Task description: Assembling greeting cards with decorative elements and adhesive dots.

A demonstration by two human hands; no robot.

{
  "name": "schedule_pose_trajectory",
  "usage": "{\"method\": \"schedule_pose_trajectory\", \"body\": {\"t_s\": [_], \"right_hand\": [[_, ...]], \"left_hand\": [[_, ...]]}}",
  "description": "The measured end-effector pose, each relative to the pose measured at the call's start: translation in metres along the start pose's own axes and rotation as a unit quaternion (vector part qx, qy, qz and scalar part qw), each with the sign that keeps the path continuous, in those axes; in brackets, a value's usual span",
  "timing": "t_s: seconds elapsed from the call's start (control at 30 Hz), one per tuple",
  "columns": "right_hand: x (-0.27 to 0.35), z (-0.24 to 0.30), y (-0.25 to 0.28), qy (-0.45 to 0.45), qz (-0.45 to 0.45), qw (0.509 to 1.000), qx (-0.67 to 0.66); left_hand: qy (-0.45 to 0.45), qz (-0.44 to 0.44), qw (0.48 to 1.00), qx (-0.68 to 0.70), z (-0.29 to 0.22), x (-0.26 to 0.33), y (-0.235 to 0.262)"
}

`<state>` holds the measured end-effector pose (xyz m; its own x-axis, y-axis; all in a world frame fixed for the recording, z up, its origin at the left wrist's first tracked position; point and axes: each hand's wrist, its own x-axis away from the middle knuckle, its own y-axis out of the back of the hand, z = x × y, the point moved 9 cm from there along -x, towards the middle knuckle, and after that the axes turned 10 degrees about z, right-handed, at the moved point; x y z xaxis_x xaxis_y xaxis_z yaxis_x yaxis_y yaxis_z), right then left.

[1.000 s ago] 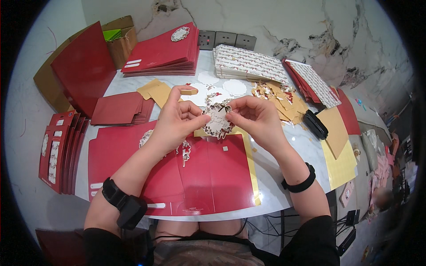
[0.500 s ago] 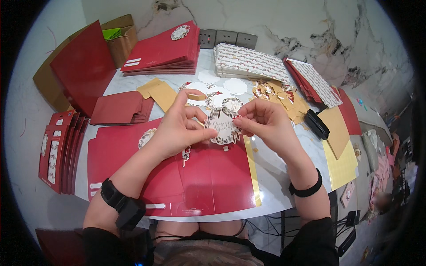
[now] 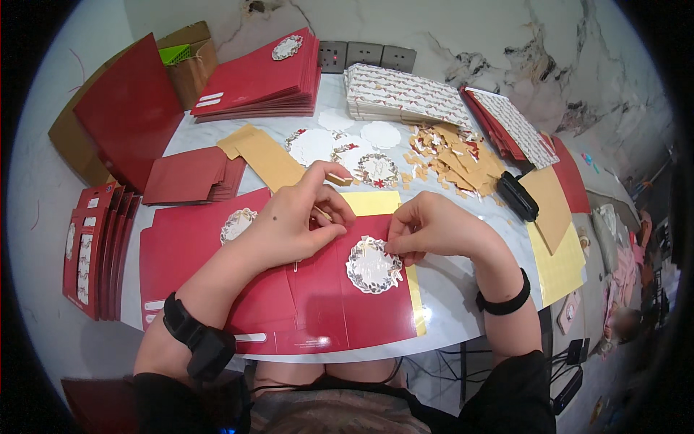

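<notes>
A round wreath-edged paper cutout [image 3: 374, 266] with a white middle hangs over or rests on the red card sheet [image 3: 322, 318]; I cannot tell whether it touches. My right hand [image 3: 441, 228] pinches its upper right edge. Left of it, my left hand [image 3: 307, 217] is curled above the red card, off the cutout. A small tan piece [image 3: 339, 179] sits at its index finger, perhaps a little stack of tape; the curled fingers partly hide it. Another wreath cutout [image 3: 237, 226] lies on red card beside my left forearm.
Behind my hands lie several round cutouts [image 3: 379, 135] and a heap of tan scraps [image 3: 463, 159]. Red folders [image 3: 253, 79] and white patterned sheets [image 3: 405, 94] are stacked at the back. A black stapler-like tool [image 3: 517, 199] lies right, folded red boxes [image 3: 94, 253] left.
The cutout has gone down and slightly right, from between both hands to the red card. My left hand has let go of it; my right hand still pinches its edge.
</notes>
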<state>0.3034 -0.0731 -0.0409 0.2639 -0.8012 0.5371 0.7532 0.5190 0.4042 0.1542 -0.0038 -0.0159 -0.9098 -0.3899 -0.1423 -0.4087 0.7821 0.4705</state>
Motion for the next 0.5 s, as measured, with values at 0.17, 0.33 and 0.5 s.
{"method": "schedule_pose_trajectory", "body": {"t_s": [0.17,0.33,0.5], "right_hand": [[-0.002,-0.002,0.005,-0.011,-0.022,0.999,-0.025],[-0.003,-0.007,0.009,-0.024,-0.045,0.996,-0.077],[-0.002,-0.009,0.008,-0.056,-0.037,0.995,-0.080]], "left_hand": [[0.002,0.019,0.999,-0.044,0.003,0.001,-0.006],[0.001,0.028,0.997,-0.071,-0.004,0.001,-0.011],[-0.038,0.042,0.994,-0.098,-0.009,0.001,-0.016]]}}
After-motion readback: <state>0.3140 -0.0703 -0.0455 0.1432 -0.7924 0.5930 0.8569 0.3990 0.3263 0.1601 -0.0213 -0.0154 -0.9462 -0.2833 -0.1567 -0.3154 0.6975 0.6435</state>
